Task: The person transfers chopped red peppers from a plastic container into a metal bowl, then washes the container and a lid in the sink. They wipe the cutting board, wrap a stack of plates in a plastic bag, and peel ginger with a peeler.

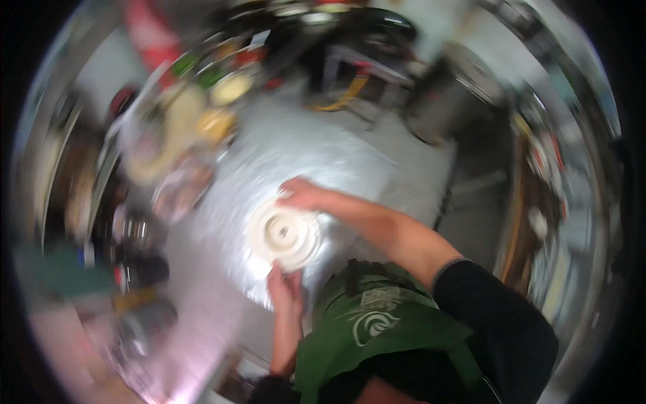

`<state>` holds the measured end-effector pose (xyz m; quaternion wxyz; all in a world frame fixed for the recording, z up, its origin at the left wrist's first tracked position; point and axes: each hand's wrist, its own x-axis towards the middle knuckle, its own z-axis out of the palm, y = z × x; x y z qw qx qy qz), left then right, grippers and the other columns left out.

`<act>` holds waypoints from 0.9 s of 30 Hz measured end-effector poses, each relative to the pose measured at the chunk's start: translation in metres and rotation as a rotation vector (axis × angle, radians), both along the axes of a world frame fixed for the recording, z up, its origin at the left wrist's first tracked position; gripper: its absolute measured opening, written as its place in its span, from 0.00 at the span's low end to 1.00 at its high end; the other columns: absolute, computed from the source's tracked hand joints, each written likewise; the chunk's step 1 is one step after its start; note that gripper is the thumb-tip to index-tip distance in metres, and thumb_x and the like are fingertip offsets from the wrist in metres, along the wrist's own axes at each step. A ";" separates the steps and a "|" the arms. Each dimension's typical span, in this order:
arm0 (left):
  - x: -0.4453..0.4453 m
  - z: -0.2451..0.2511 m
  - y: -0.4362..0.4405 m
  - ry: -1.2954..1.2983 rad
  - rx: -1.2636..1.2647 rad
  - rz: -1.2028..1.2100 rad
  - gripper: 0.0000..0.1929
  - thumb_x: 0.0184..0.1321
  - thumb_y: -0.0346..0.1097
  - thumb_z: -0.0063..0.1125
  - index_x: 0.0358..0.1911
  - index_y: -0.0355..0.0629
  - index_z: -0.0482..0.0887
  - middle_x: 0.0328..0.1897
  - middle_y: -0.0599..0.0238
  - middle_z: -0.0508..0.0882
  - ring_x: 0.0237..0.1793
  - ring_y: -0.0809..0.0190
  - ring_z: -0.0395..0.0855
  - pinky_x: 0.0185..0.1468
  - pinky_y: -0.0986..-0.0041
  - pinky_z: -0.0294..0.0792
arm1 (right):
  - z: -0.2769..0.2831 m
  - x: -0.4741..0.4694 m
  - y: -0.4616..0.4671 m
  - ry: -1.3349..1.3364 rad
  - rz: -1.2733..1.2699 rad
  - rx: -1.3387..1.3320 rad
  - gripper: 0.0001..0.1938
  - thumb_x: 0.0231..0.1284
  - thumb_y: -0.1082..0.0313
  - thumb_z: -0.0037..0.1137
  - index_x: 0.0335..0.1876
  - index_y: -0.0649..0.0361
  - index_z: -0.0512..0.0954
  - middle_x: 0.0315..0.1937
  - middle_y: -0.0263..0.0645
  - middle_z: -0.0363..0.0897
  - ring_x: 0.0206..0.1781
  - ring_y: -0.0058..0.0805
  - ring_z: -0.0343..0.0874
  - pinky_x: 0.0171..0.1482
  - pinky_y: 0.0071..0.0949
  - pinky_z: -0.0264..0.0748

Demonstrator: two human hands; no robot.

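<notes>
A round cream-coloured dish-like object (284,232) with concentric rings and a small dark centre is over the shiny metal worktop (313,146). My right hand (303,194) reaches across from the right and grips its far edge. At the near edge, my left hand (285,283) holds the rim between thumb and fingers. Blur hides what the object is made of and whether it touches the worktop. The green apron (373,323) on my body shows below, close to the object.
Clear plastic bags (184,184) and a container of yellow contents (217,123) line the left side. Beyond stand a yellow-handled tool (348,96) and a small metal stand (368,63). A large metal pot (454,91) is at far right.
</notes>
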<state>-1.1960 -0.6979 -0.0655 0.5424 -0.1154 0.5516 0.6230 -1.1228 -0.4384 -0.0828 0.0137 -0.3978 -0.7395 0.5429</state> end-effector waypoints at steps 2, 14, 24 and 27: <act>-0.006 0.013 0.005 0.131 -0.051 -0.115 0.23 0.70 0.53 0.53 0.60 0.45 0.76 0.55 0.63 0.82 0.49 0.63 0.80 0.51 0.70 0.72 | 0.004 0.035 -0.009 0.050 0.004 0.054 0.35 0.57 0.39 0.62 0.62 0.60 0.77 0.69 0.52 0.66 0.72 0.45 0.64 0.67 0.39 0.68; 0.166 0.080 0.164 0.539 0.255 -0.912 0.14 0.68 0.38 0.58 0.51 0.41 0.74 0.47 0.66 0.79 0.46 0.66 0.78 0.50 0.69 0.72 | 0.063 0.381 -0.080 0.548 -0.980 -0.190 0.17 0.53 0.57 0.71 0.34 0.62 0.77 0.25 0.32 0.76 0.24 0.19 0.73 0.23 0.22 0.67; 0.576 0.085 0.244 0.333 0.500 -1.680 0.21 0.66 0.35 0.62 0.60 0.37 0.76 0.52 0.65 0.82 0.50 0.67 0.78 0.52 0.73 0.70 | 0.087 0.681 -0.233 0.430 -1.961 0.111 0.22 0.56 0.55 0.72 0.44 0.64 0.74 0.34 0.36 0.78 0.33 0.21 0.77 0.32 0.24 0.74; 0.680 0.076 0.231 0.215 0.532 -1.903 0.25 0.64 0.34 0.65 0.62 0.35 0.75 0.54 0.62 0.82 0.54 0.65 0.78 0.58 0.70 0.70 | 0.082 0.711 -0.285 0.237 -2.280 0.137 0.23 0.55 0.53 0.72 0.42 0.64 0.75 0.30 0.35 0.78 0.32 0.21 0.76 0.32 0.25 0.74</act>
